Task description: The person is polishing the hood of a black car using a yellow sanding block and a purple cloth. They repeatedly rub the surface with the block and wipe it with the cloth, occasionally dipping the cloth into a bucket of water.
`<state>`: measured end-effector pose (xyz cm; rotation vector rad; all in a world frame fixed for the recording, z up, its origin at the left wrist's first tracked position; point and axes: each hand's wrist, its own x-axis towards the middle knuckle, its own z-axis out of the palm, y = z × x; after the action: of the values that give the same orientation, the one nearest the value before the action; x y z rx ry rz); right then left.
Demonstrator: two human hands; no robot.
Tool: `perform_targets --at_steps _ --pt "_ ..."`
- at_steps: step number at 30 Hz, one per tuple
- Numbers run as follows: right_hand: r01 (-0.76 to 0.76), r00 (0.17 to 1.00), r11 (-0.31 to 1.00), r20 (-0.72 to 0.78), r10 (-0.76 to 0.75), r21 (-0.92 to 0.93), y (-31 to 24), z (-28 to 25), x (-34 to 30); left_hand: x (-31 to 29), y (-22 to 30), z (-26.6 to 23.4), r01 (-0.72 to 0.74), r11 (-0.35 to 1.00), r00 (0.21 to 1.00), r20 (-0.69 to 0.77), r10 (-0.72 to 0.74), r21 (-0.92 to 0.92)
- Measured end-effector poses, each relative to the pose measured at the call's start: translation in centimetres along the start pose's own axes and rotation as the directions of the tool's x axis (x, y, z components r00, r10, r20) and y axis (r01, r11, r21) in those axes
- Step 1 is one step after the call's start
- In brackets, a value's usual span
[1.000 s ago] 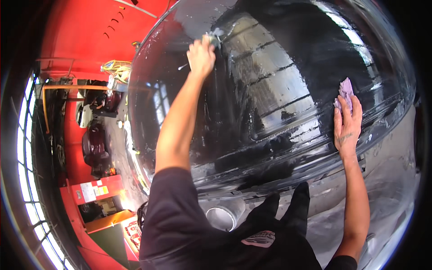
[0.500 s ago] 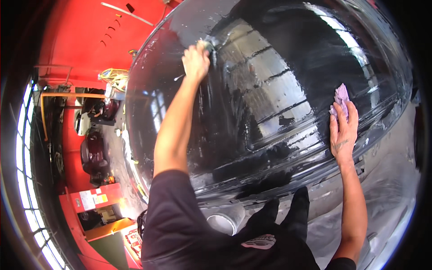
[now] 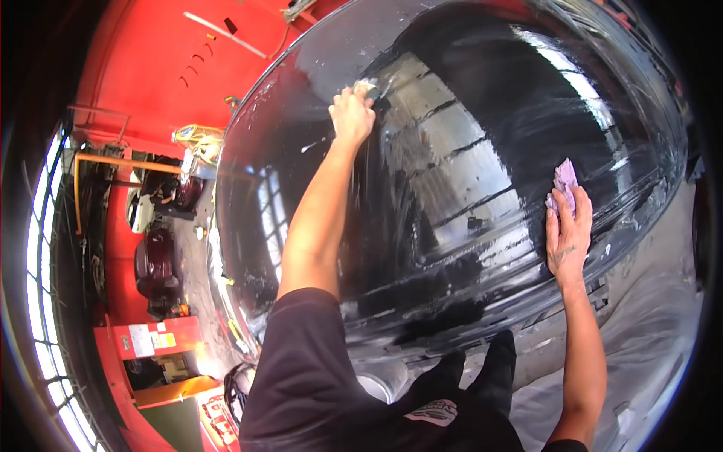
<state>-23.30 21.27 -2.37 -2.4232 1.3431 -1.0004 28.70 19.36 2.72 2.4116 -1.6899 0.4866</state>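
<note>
A large, glossy black car panel [image 3: 474,68], curved and streaked with whitish smears, spreads out before me and mirrors bright windows. My left hand [image 3: 352,119] reaches far across it, fingers closed round a small pale sponge-like pad [image 3: 367,87] pressed to the surface; most of the pad is hidden by the fingers. Nearer to me on the right, my right hand [image 3: 568,239] rests on the panel with a crumpled purple cloth [image 3: 564,181] gripped under its fingers. The cloth's upper end sticks out past the fingertips.
A red wall [image 3: 158,68] stands beyond the panel at the left. Yellowish coiled hose or cable [image 3: 197,140] lies near it. An orange metal bar [image 3: 124,162], dark red car parts [image 3: 156,264] and a red cabinet [image 3: 177,337] are on the left. Grey sheeting [image 3: 640,339] covers the lower right.
The whole view has shifted slightly. My left hand with the pad shows a little farther right and lower; my right hand and the cloth have shifted slightly left and toward me in the picture.
</note>
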Motion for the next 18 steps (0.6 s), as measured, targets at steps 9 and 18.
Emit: perform_targets --at_steps 9,18 --pt "-0.012 1.0 0.996 -0.002 0.012 -0.084 0.6 -1.1 0.1 -17.2 0.4 -5.0 -0.35 0.916 0.935 -0.017 0.354 -0.197" --pt "0.004 0.999 1.0 -0.032 -0.005 -0.026 0.4 -0.6 0.2 -6.9 3.8 -1.7 -0.174 0.98 0.978 -0.129 0.161 -0.096"
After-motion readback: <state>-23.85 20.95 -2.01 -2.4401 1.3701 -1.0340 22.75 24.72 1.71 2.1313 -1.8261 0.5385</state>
